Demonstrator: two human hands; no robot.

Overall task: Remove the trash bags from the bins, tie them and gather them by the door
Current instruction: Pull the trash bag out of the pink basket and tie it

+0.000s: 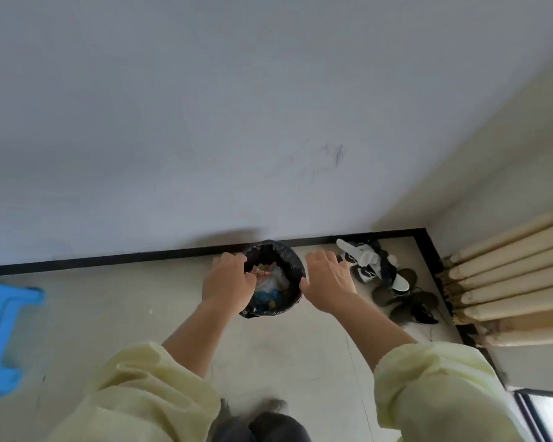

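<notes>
A small round bin lined with a black trash bag (284,260) stands on the floor against the wall's black skirting. Mixed rubbish (270,282) shows inside: wrappers, white plastic, something blue. My left hand (229,282) lies over the bag's left rim, fingers curled on the plastic edge. My right hand (328,277) is at the right rim, fingers spread, thumb touching the bag's edge. Both arms wear pale yellow sleeves.
Several shoes (393,282) lie in the corner right of the bin. A cream radiator (508,282) runs along the right wall. A blue plastic stool (4,339) stands at the far left. Pale floor tiles (125,314) surround the bin.
</notes>
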